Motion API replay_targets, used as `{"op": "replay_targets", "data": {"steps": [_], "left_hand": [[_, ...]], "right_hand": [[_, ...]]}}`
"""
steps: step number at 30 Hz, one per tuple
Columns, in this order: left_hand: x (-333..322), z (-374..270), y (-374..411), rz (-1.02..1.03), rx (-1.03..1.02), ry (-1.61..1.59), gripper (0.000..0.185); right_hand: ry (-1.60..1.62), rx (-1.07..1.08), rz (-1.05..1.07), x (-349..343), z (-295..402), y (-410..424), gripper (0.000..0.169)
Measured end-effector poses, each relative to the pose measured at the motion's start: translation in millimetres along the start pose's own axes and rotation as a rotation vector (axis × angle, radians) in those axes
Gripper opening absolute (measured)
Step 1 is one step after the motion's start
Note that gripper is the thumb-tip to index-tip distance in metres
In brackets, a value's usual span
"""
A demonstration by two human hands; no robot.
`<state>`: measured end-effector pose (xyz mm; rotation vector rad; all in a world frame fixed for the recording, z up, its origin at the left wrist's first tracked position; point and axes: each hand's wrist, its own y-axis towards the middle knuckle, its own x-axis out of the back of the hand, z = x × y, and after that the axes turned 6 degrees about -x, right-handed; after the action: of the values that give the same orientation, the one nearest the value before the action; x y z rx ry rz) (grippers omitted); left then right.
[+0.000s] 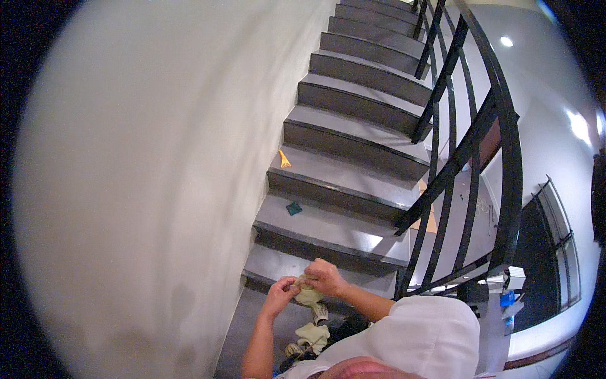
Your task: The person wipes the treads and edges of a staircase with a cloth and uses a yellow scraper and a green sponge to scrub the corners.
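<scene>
Pinched between both hands is a pale yellow-green cloth [308, 296], which hangs down in front of the stairs. My left hand [283, 293] grips its left edge with the fingertips. My right hand [325, 278] holds its upper right part, close beside the left. Beneath it, a second pale cloth piece [313, 335] lies low in the view near dark items that I cannot make out. A small dark green square [294, 208] lies on a stair tread above my hands. One tread higher, by the wall, lies a yellow-orange tool with a flared end [284, 159].
Grey stairs [350, 151] rise ahead between a pale wall [142, 166] on the left and a black metal railing [509, 142] on the right. Beyond the railing, a lower floor holds flat brown cardboard [430, 222] and a blue item [507, 298].
</scene>
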<state>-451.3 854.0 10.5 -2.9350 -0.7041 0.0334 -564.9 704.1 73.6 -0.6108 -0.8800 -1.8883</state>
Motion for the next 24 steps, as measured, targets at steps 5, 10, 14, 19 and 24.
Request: {"op": "replay_targets", "data": {"steps": [5, 10, 14, 19, 24], "left_hand": [[-19, -52, 51, 0.070, -0.389, 0.272, 0.019], [-40, -112, 110, 0.357, -0.263, 0.626, 0.022], [-46, -145, 139, 0.199, -0.144, 0.476, 0.029], [-27, -187, 174, 0.216, 0.210, 0.452, 0.049], [-3, -216, 184, 0.294, -0.020, -0.592, 0.065]], "right_hand": [[-0.078, -0.003, 0.015, 77, -33, 20, 0.023], [0.046, -0.146, 0.044, 120, -61, 45, 0.026], [-0.158, 0.109, -0.061, 155, -78, 90, 0.027], [-0.219, 0.114, -0.366, 164, -88, 147, 0.028], [0.558, -0.754, -0.194, 110, -165, 127, 0.070]]}}
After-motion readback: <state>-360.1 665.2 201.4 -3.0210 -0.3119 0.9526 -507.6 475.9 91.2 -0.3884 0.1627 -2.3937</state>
